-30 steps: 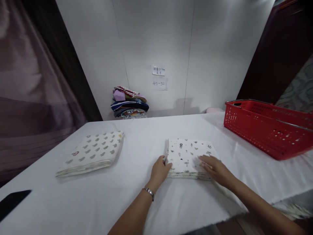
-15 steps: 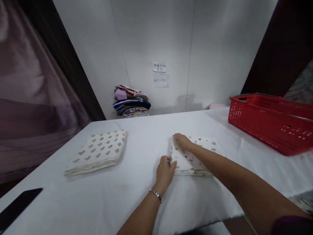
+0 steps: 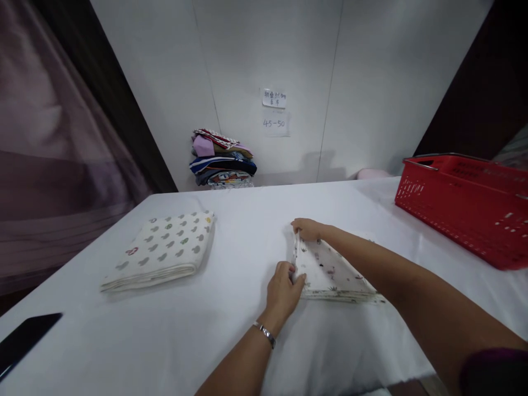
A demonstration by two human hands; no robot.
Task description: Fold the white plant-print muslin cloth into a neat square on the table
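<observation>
A folded white cloth [image 3: 330, 272] with small plant and animal prints lies on the white-covered table [image 3: 173, 335], in front of me and slightly right. At its near left corner, my left hand [image 3: 284, 289] pinches the layered edge between thumb and fingers. My right hand [image 3: 307, 229] reaches across the cloth and grips its far left corner, fingers closed over the edge. My right forearm hides part of the cloth's right side. Over to the left, apart from both hands, rests another folded white cloth [image 3: 169, 245] with grey rounded motifs.
A red plastic basket [image 3: 462, 209] stands on the right of the table. A stack of folded fabrics [image 3: 223, 159] is by the back wall, under paper signs [image 3: 275, 113]. A dark flat object [image 3: 28, 338] lies at the near left; a pinkish curtain [image 3: 61, 165] hangs beyond.
My right hand has closed on the far left corner, where its fingers lay flatter before, and the cloth's top looks lifted there. The left hand keeps its hold. The view has shifted slightly.
</observation>
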